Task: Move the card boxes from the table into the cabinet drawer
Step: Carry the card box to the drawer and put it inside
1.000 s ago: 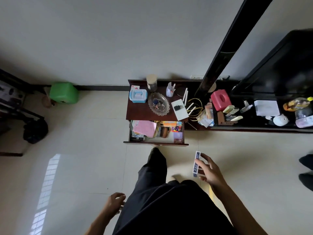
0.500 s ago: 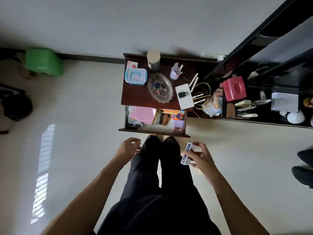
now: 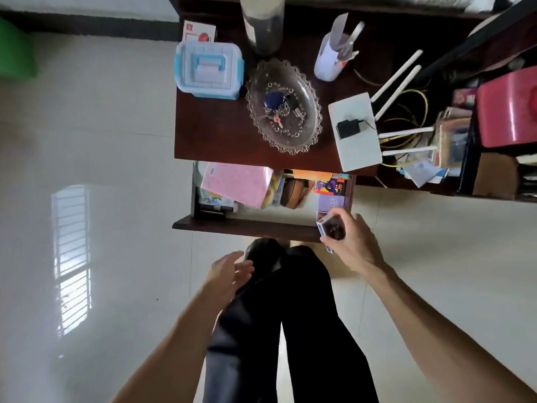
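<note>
Pale shiny floor tiles [image 3: 116,141] spread out under us, and a dark brown cabinet [image 3: 220,132] stands against the wall.

We hold a small card box [image 3: 327,226] in our right hand [image 3: 348,242]. Our fingers wrap around the box and pinch it tight. The box has a blue edge and a dark face. It sits right over the front right corner of the open drawer [image 3: 247,226], touching or almost touching the drawer's front board; we cannot tell which.

Inside the drawer, just behind the box, lies a purple box [image 3: 331,202], and behind that a bright orange and purple pack [image 3: 331,186]. A pink paper pad [image 3: 238,181] lies on the drawer's left side.

Our left hand [image 3: 229,271] hangs near our dark trouser leg [image 3: 313,315]. Its fingers are spread loose and it holds nothing.

On top of the cabinet we see an oval glass dish [image 3: 312,117] with keys [image 3: 280,107] in it. A blue and white plastic box [image 3: 209,69] sits left of the dish. A white router [image 3: 356,141] with long white sticks sits to the right. A white cup [image 3: 329,61] with pens stands behind the dish.
</note>
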`<action>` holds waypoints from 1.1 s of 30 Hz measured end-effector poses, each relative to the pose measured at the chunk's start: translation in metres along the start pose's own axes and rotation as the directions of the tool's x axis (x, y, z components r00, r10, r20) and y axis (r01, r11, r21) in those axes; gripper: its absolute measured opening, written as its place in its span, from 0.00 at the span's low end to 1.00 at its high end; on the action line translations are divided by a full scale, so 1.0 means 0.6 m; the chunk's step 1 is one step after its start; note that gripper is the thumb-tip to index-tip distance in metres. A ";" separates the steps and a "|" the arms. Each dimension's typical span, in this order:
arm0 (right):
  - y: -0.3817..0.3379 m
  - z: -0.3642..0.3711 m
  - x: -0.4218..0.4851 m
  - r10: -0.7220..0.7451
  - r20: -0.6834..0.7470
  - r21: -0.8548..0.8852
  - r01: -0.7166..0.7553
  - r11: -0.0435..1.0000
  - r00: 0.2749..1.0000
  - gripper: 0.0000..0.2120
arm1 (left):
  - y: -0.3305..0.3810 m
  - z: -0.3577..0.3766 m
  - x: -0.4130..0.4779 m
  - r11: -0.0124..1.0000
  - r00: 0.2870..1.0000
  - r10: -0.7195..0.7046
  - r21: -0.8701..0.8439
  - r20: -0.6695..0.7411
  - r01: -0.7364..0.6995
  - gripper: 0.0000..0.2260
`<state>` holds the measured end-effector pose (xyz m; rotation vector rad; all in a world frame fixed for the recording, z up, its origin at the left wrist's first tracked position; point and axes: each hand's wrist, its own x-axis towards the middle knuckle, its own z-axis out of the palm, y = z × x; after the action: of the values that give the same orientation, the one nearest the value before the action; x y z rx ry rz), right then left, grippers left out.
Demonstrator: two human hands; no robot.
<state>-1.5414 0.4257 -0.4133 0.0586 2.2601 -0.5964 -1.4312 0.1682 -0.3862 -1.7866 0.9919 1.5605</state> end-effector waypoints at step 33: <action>0.186 0.211 0.253 0.038 0.328 -0.581 0.170 0.796 0.944 0.25 | 0.025 0.006 0.345 0.988 0.985 0.007 0.155 -0.175 0.020 0.16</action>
<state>-1.5349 0.4483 -0.6391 -0.4154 2.0274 0.1098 -1.4356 0.1281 -0.5901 -1.8373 1.1561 1.2997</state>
